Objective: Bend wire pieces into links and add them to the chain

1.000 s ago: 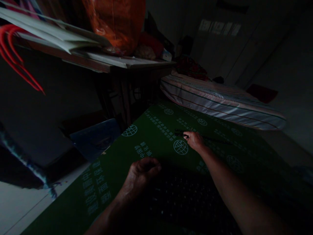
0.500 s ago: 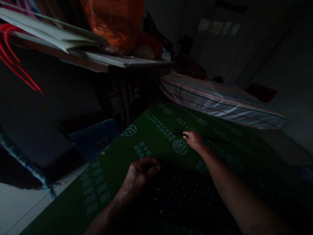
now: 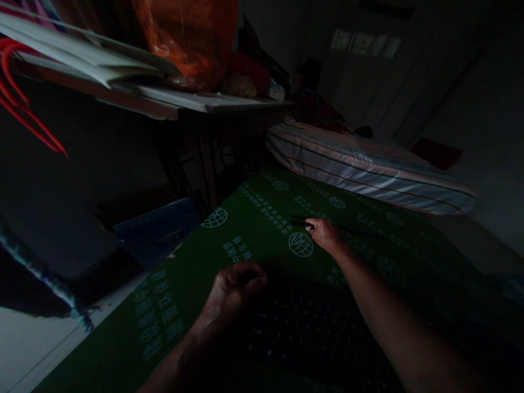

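Orange bag (image 3: 188, 43), contents unclear — black item (image 3: 302, 223) in right hand (image 3: 325, 233)

The head view has shifted slightly: the crumpled orange plastic bag (image 3: 188, 43), the looped bright-red cord (image 3: 53, 143) at left and the striped pale mattress (image 3: 360, 169) now appear a little farther left.

Green tabletop (image 3: 102, 349): pale printed Chinese characters in rows, slanted to view; two by near left edge (image 3: 230, 254) look like 中国, rest too dim or blurred to read surely. Between rows, repeated globe emblems (image 3: 301, 244), gridded; any lettering inside unreadable. Dark keyboard (image 3: 311, 327): pale key legends, too small to read.
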A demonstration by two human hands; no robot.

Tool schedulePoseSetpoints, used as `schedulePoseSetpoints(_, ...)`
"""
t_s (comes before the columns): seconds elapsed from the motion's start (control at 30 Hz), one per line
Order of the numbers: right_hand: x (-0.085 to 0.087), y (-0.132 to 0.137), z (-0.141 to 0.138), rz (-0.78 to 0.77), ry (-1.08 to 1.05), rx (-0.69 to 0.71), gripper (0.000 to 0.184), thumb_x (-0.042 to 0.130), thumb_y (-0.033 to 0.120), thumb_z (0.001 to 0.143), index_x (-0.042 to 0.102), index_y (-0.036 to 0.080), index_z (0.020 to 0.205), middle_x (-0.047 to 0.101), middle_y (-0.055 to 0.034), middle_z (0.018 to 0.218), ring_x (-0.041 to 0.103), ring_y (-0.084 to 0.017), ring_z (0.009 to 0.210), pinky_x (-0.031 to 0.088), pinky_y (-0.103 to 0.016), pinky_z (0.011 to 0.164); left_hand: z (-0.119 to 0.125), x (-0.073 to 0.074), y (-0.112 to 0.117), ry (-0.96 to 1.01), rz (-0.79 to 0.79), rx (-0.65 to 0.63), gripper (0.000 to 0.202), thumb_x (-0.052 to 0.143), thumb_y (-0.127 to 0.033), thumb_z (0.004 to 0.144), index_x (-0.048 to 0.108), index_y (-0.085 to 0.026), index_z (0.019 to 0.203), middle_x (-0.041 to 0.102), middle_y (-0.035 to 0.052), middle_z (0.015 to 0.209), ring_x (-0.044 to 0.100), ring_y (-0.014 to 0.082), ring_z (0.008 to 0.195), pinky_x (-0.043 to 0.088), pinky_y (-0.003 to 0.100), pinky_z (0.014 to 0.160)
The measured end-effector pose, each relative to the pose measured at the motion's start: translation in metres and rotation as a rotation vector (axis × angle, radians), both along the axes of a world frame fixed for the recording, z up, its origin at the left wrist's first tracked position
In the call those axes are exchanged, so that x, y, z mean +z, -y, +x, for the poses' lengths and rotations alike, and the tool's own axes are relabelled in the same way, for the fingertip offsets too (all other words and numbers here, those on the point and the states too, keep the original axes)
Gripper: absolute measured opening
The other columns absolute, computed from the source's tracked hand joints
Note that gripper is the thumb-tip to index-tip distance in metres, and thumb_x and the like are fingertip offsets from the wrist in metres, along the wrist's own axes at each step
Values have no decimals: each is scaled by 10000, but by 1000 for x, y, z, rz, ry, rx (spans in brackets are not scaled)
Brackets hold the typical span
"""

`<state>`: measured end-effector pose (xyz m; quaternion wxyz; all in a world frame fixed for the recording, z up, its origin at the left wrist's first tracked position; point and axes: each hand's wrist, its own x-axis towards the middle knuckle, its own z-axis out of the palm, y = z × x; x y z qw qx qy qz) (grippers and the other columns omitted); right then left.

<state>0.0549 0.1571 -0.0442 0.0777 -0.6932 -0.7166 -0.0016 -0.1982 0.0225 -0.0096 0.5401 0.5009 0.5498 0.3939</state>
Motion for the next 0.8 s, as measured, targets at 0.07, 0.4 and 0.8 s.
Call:
schedulePoseSetpoints(0.07,0,0,0,-1,-1,-4,298,548,286,827,616,309,1116,701,-17,969,643,-171,870,454,-236,698,1,2,0,6,-8,2,207,689,-342,593,673,-168,703,659,3,643,541,116,548,415,190,492)
schedulePoseSetpoints(0.4,0,1,0,11,-16,11,309,539,285,831,607,288,1133,695,-30,989,639,-176,886,455,-249,720,1,-3,-2,-3,4,-7,216,677,-355,610,672,-165,714,645,7,627,510,108,509,391,188,457)
schedulePoseSetpoints(0.8,0,0,1,4,-33,-1,306,542,293,828,614,290,1126,695,-23,996,640,-179,889,461,-249,717,1,2,0,-12,-1,-5,203,684,-334,604,672,-163,712,650,3,644,525,112,549,408,185,489)
